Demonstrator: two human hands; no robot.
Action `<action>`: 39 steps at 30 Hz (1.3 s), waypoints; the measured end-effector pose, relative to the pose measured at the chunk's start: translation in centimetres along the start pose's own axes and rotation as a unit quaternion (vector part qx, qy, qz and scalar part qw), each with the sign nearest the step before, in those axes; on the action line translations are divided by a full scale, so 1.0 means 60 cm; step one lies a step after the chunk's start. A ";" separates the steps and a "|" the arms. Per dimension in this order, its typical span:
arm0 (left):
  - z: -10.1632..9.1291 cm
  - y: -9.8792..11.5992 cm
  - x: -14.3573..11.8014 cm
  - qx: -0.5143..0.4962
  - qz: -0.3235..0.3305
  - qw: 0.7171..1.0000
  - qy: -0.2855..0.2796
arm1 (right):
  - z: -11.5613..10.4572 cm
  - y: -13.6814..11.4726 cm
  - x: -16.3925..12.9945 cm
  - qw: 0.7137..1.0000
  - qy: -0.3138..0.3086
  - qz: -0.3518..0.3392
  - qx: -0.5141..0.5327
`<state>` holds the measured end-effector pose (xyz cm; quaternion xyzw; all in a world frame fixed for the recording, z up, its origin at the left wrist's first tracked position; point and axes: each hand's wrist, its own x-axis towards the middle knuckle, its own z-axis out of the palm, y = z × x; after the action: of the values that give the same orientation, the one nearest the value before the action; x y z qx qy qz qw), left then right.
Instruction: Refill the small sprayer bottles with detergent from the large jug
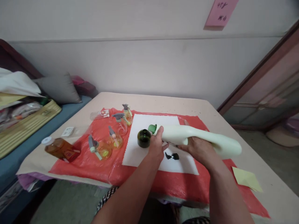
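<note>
Both my hands hold a long pale green bottle [201, 138] tipped on its side over a white sheet [154, 137]. My left hand [157, 145] grips its neck near the green spout [152, 128]. My right hand [198, 149] supports its body from below. The spout points into a small dark green round bottle [144, 138] standing upright on the sheet. A dark pump cap [172, 156] lies on the sheet between my hands.
A red plastic sheet [98, 168] covers the table. Several small clear spray bottles with yellow liquid [115, 137] stand at the left. An amber bottle [61, 149] lies near the left edge. A yellow paper [247, 179] lies at the right. A bed with cushions is on the left.
</note>
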<state>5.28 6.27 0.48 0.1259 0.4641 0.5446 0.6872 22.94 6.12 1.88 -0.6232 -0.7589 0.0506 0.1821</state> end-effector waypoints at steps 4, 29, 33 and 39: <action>0.000 -0.003 0.004 -0.047 -0.039 0.998 0.032 | -0.008 -0.029 -0.006 0.995 -0.001 -0.004 -0.097; -0.010 0.001 0.011 -0.114 -0.066 0.991 0.028 | -0.022 -0.079 -0.019 0.955 0.133 -0.131 -0.232; -0.008 0.001 0.010 -0.131 -0.077 0.988 0.029 | -0.027 -0.083 -0.021 0.949 0.138 -0.142 -0.247; -0.007 0.004 0.006 -0.135 -0.079 0.987 0.030 | -0.025 -0.080 -0.021 0.951 0.134 -0.141 -0.239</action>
<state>4.79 6.57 0.24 -0.0211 0.4151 0.5499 0.7245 19.19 3.63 4.47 -0.5364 -0.7973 -0.2422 0.1337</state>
